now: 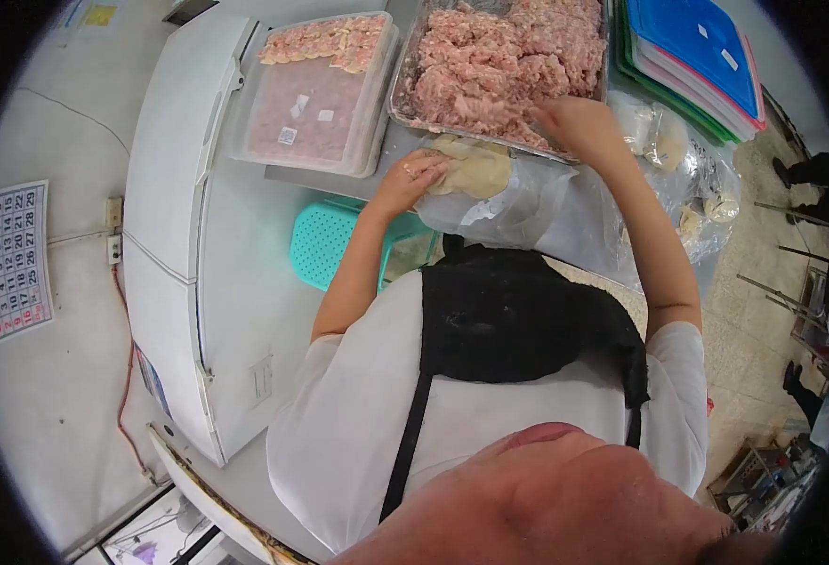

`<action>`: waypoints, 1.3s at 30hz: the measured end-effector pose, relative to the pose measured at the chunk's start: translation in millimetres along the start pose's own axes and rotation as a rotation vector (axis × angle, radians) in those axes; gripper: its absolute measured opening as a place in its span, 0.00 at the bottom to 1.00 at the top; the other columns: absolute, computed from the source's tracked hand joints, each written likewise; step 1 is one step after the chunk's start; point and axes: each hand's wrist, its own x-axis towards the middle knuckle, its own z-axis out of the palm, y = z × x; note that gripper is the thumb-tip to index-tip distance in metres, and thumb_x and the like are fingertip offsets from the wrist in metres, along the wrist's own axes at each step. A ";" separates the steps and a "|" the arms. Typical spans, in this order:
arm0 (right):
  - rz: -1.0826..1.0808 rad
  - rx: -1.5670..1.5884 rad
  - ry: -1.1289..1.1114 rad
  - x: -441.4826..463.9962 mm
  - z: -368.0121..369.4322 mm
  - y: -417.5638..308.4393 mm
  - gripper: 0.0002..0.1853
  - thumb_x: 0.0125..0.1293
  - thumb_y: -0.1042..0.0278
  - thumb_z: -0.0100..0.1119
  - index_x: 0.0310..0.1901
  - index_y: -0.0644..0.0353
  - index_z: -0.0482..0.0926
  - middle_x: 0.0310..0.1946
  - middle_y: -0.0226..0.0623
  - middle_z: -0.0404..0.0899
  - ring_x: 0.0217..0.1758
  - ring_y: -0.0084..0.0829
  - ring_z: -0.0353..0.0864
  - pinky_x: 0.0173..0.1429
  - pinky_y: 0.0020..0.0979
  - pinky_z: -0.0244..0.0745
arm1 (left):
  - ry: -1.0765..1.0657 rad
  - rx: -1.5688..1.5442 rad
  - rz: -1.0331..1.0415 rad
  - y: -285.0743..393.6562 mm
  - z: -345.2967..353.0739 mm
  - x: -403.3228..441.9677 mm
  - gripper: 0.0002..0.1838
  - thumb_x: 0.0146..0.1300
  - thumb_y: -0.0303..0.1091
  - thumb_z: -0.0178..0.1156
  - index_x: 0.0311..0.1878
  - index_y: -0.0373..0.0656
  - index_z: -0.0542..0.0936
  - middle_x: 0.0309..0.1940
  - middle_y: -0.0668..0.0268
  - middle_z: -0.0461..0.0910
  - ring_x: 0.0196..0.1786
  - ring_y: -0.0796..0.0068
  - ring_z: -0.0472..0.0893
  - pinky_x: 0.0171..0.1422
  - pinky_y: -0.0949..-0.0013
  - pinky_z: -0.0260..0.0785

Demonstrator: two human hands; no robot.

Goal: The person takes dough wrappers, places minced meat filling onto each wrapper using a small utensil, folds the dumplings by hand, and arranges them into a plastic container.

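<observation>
Head view: the left hand [418, 177] grips the left edge of the dough [480, 171], near the tray [525, 147]; the right hand [574, 124] is at the meat [480, 71], its blurred grip impossible to tell.

One wide head-worn view faces forward and steeply down, past the close apron [518, 315], toward the left grip [418, 179], right grip [574, 127] and tabletop [591, 221] beneath them.

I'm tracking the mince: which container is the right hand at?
The metal tray heaped with minced meat; the plastic container left of it and the turquoise basket by the left forearm are away from the right hand.
</observation>
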 end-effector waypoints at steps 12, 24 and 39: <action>0.174 -0.315 -0.236 33.6 14.7 -74.8 0.21 0.69 0.51 0.49 0.29 0.60 0.80 0.29 0.47 0.81 0.35 0.48 0.82 0.42 0.46 0.75 | 0.323 -0.130 -0.012 4.5 -28.1 26.2 0.15 0.68 0.41 0.54 0.46 0.38 0.79 0.38 0.58 0.81 0.42 0.66 0.79 0.49 0.65 0.70; 0.553 0.487 0.344 4.7 4.9 -70.3 0.24 0.68 0.47 0.53 0.48 0.63 0.81 0.37 0.48 0.84 0.43 0.39 0.84 0.49 0.33 0.74 | 0.489 -1.378 -0.073 21.2 -60.4 106.0 0.20 0.70 0.33 0.51 0.62 0.34 0.66 0.57 0.54 0.72 0.61 0.60 0.73 0.64 0.56 0.68; 0.357 -0.104 0.169 -26.9 -54.5 -134.1 0.13 0.68 0.62 0.52 0.50 0.56 0.78 0.37 0.46 0.79 0.40 0.49 0.80 0.42 0.45 0.74 | 0.123 -1.985 -0.361 50.1 -33.8 139.0 0.34 0.66 0.69 0.34 0.47 0.45 0.70 0.28 0.58 0.72 0.30 0.61 0.71 0.45 0.44 0.69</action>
